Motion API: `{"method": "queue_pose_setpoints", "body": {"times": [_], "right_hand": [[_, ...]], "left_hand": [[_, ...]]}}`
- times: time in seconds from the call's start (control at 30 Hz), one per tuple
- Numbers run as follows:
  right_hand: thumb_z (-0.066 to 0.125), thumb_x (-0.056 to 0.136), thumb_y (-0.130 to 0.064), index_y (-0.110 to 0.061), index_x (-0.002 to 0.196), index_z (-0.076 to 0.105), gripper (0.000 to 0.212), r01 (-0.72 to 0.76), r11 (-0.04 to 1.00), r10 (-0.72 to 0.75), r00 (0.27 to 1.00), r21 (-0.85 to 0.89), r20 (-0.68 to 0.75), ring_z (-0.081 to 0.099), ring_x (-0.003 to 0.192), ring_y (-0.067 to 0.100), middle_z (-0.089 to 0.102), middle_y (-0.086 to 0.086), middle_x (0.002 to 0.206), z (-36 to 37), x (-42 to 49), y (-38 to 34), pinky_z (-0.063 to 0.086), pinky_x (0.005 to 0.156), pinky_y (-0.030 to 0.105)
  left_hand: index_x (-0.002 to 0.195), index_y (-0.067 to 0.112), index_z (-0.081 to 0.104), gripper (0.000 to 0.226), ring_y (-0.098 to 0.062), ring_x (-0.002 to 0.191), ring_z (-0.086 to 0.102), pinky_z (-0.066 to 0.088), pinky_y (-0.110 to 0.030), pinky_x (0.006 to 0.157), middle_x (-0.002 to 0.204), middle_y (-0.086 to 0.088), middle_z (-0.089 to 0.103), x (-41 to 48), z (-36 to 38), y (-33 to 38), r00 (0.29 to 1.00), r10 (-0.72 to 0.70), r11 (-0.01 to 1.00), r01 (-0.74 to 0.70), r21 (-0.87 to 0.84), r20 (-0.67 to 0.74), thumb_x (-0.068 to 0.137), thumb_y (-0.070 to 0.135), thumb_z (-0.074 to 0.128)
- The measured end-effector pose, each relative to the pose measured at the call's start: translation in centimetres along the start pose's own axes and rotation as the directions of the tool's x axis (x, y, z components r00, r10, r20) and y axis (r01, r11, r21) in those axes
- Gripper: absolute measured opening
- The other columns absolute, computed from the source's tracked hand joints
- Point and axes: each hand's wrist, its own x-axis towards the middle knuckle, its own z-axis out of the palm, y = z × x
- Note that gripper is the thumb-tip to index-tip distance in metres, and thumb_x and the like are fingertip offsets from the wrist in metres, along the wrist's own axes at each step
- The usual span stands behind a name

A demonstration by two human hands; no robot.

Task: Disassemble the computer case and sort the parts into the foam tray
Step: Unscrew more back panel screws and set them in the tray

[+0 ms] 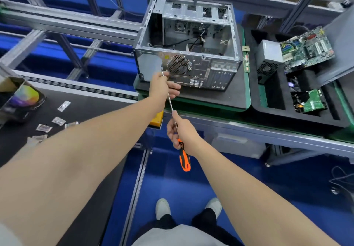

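i stand at the bench with the computer case (pixel 188 42) straight ahead of me, open side up, its perforated rear panel and fan grille facing me, a few loose cables lying inside. my left hand (pixel 162 86) is up against the near left corner of the case, fingers pinched together around the thin metal shaft of the screwdriver (pixel 171 105) just below its tip — the tip sits at the rear panel beside the fan grille, though i cannot tell whether it is seated in a screw. my right hand (pixel 182 132) is below the case and nearer to me, wrapped closed around the upper part of the orange and black handle, whose end sticks out under my palm. the case rests on a dark mat (pixel 229 100) with a green edge. right of the case, just beside that mat, lies the foam tray (pixel 272 96), black with deep cut pockets: a grey power supply (pixel 268 61) stands in the pocket nearest the case, a green motherboard (pixel 308 49) lies tilted beyond it, and a smaller green board (pixel 312 102) sits in a pocket lower down. a narrow green strip of circuit board (pixel 246 62) lies between the case and the tray. left of the case, well apart from it, small clear packets (pixel 58 121) are scattered on a black belt, beside a colourful box (pixel 21 100).
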Motion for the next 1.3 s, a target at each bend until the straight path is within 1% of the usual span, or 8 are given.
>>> {"method": "queue_pose_setpoints", "body": {"times": [0.17,0.23,0.33,0.4,0.57,0.8,0.97,1.3], "right_hand": [[0.037,0.107,-0.066,-0.018,0.066,0.063,0.068,-0.044,0.996,0.047,0.998,0.077,-0.033,0.035,0.039,0.017,0.055,0.005,0.060,1.1,0.1,1.3,0.028,0.040,0.023],[0.037,0.107,-0.066,-0.016,0.068,0.063,0.068,-0.054,0.993,0.058,0.997,0.106,-0.041,0.035,0.039,0.017,0.055,0.006,0.060,1.2,0.1,1.4,0.028,0.041,0.024],[0.036,0.108,-0.065,-0.015,0.070,0.062,0.068,-0.056,0.991,0.062,0.997,0.125,-0.040,0.034,0.039,0.017,0.054,0.006,0.060,1.2,0.0,1.3,0.029,0.041,0.024],[0.036,0.108,-0.065,-0.015,0.072,0.062,0.067,-0.052,0.990,0.057,0.998,0.134,-0.034,0.034,0.040,0.016,0.054,0.006,0.061,1.2,-0.1,1.3,0.029,0.040,0.023],[0.036,0.109,-0.064,-0.014,0.073,0.063,0.066,-0.029,0.990,0.034,0.999,0.137,-0.031,0.034,0.040,0.015,0.053,0.006,0.062,1.2,-0.4,1.1,0.031,0.040,0.023],[0.036,0.108,-0.064,-0.014,0.074,0.062,0.066,-0.035,0.993,0.039,0.999,0.115,-0.037,0.034,0.041,0.015,0.054,0.005,0.061,1.2,-0.3,0.5,0.028,0.041,0.024],[0.035,0.109,-0.064,-0.014,0.076,0.062,0.066,-0.029,0.993,0.033,0.999,0.116,-0.032,0.034,0.043,0.015,0.053,0.005,0.062,1.3,-0.4,0.4,0.029,0.041,0.024],[0.042,0.107,-0.063,-0.014,0.077,0.064,0.061,-0.065,0.966,0.065,0.998,0.250,0.010,0.035,0.042,0.014,0.054,0.006,0.064,2.1,-0.2,0.7,0.030,0.041,0.023]], "left_hand": [[0.142,0.025,0.027,0.032,-0.029,0.069,0.074,0.054,-0.031,0.057,0.095,-0.012,0.080,0.1,-0.9,-1.3,0.985,-0.118,0.992,0.110,0.065,0.125,0.111,0.015,0.027],[0.144,0.027,0.023,0.037,-0.031,0.076,0.074,0.055,-0.033,0.062,0.097,-0.012,0.080,0.2,-0.7,-1.0,0.980,-0.140,0.989,0.132,0.064,0.143,0.111,0.013,0.028],[0.145,0.027,0.023,0.039,-0.033,0.082,0.075,0.056,-0.034,0.066,0.098,-0.012,0.080,0.1,-0.4,-0.8,0.979,-0.148,0.989,0.143,0.045,0.138,0.111,0.010,0.029],[0.145,0.027,0.024,0.039,-0.034,0.083,0.074,0.056,-0.033,0.065,0.098,-0.012,0.080,0.1,-0.3,-0.7,0.981,-0.137,0.990,0.133,0.039,0.138,0.111,0.010,0.031],[0.141,0.027,0.028,0.035,-0.029,0.073,0.076,0.058,-0.031,0.062,0.094,-0.008,0.080,0.3,-0.4,-0.9,0.984,-0.103,0.994,0.097,0.051,0.145,0.111,0.013,0.034],[0.133,0.027,0.030,0.028,-0.030,0.077,0.078,0.056,-0.031,0.061,0.093,-0.007,0.081,0.7,-0.7,-0.9,0.985,-0.071,0.997,0.068,0.026,0.158,0.109,0.012,0.033],[0.131,0.028,0.031,0.026,-0.028,0.074,0.077,0.057,-0.029,0.057,0.094,-0.007,0.081,0.8,-0.8,-1.0,0.985,-0.041,0.999,0.039,0.016,0.165,0.110,0.013,0.034],[0.131,0.027,0.032,0.023,-0.030,0.080,0.078,0.058,-0.030,0.060,0.096,-0.009,0.080,1.4,-1.3,-0.7,0.978,-0.091,0.996,0.089,0.021,0.187,0.111,0.017,0.036]]}}
